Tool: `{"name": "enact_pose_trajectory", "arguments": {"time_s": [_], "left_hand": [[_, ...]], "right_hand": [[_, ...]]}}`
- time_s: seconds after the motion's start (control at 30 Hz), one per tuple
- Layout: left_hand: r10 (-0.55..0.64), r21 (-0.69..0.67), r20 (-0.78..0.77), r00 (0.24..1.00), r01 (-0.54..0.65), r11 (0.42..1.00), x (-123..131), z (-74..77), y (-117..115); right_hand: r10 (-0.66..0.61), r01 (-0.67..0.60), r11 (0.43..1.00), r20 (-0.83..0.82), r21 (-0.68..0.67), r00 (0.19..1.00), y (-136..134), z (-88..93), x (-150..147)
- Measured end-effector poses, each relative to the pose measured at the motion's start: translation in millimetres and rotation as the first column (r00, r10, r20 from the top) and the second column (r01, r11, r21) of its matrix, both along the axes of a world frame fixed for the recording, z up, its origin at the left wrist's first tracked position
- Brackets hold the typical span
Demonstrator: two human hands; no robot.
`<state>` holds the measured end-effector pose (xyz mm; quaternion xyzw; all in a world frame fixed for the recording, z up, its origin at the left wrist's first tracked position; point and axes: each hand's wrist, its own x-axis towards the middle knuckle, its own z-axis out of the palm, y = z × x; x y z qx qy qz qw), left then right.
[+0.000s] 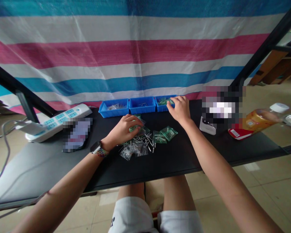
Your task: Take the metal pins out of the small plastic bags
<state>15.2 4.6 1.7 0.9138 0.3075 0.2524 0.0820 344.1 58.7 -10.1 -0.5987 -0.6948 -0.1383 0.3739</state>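
Note:
My left hand (124,128) reaches over a mixed pile on the black table, its thumb and fingers closed around a small green packet (132,128). Under and in front of it lie loose metal pins (149,139) and clear plastic packets (134,150). Two green packets (168,132) lie just right of the pile. My right hand (180,109) is at the right blue bin (160,108), thumb and index finger apart over its right end. Green packets (163,101) lie in that bin. No object shows between the right fingers.
The middle blue bin (142,109) holds a few thin metal pieces; clear packets lie in the left bin (113,113). A power strip (60,121) and a blurred phone-like object (79,134) lie left. An earbud case (208,127) and a drink bottle (262,119) are right. A striped sheet (135,48) hangs behind.

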Motion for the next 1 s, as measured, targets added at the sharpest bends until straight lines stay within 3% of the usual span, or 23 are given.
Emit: {"name": "enact_pose_trajectory", "arguments": {"time_s": [0.07, 0.13, 0.23, 0.3, 0.5, 0.6, 0.73, 0.87, 0.93, 1.0], "left_hand": [[-0.012, -0.009, -0.012, 1.0, 0.011, 1.0, -1, -1.0, 1], [0.008, -0.017, 0.001, 1.0, -0.008, 1.0, -2, -2.4, 2], [0.078, -0.008, 0.019, 0.997, -0.078, 0.997, -3, -4.7, 4], [0.124, -0.013, 0.028, 0.992, -0.124, 0.992, -3, -6.0, 5], [0.219, -0.03, 0.065, 0.973, -0.218, 0.976, -3, -8.3, 7], [0.203, -0.044, 0.079, 0.976, -0.2, 0.979, -2, -8.8, 8], [0.161, -0.05, 0.1, 0.982, -0.156, 0.986, 0, -10.0, 7], [0.11, -0.011, 0.128, 0.986, -0.109, 0.994, 2, -8.7, 5], [0.092, 0.017, 0.158, 0.983, -0.096, 0.995, 3, -4.8, 3], [0.073, 0.037, 0.212, 0.975, -0.083, 0.996, 5, 1.0, 0]], "right_hand": [[0.072, -0.071, 0.997, -0.044, 0.027, 0.996, -6, 4.3, -13], [0.249, -0.251, 0.968, -0.086, -0.015, 0.965, -14, 7.0, -27], [0.562, -0.581, 0.801, -0.155, -0.142, 0.813, -29, 2.7, -53], [0.641, -0.671, 0.711, -0.197, -0.211, 0.742, -37, -4.7, -69], [0.603, -0.64, 0.713, -0.218, -0.287, 0.768, -39, -20.7, -94], [0.579, -0.63, 0.716, -0.249, -0.301, 0.777, -34, -22.7, -99], [0.529, -0.649, 0.717, -0.407, -0.254, 0.744, -29, -24.1, -102], [0.443, -0.706, 0.69, -0.677, -0.161, 0.588, -25, -19.4, -99], [0.358, -0.75, 0.654, -0.832, -0.101, 0.424, -25, -13.9, -97], [0.261, -0.813, 0.581, -0.937, -0.039, 0.231, -27, -7.3, -95]]}}
